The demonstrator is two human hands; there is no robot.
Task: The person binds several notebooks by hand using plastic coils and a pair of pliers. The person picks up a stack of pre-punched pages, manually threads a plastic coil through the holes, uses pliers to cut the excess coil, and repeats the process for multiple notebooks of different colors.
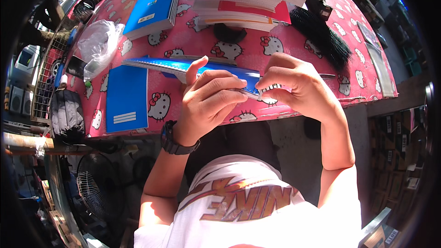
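Observation:
My left hand [206, 96], with a black watch on its wrist, grips a blue-covered notebook [170, 67] that is tilted on edge above the table, its row of punched holes along the edge. At the notebook's right end, my right hand [296, 82] is closed in a pinch. A dark ridged piece that looks like a spiral binding coil [276, 86] shows between its thumb and fingers; how far it runs into the holes is hidden. Flat on the table to the left lies another blue notebook [127, 98], with white lines on its cover.
Blue notebooks are stacked [151, 11] at the back left, beside a tall paper stack [248, 0]. Black spiral coils [321, 36] lie at the right. A clear plastic bag [98, 41] and a black pouch [66, 115] are at the left; a fan [98, 183] stands below the table.

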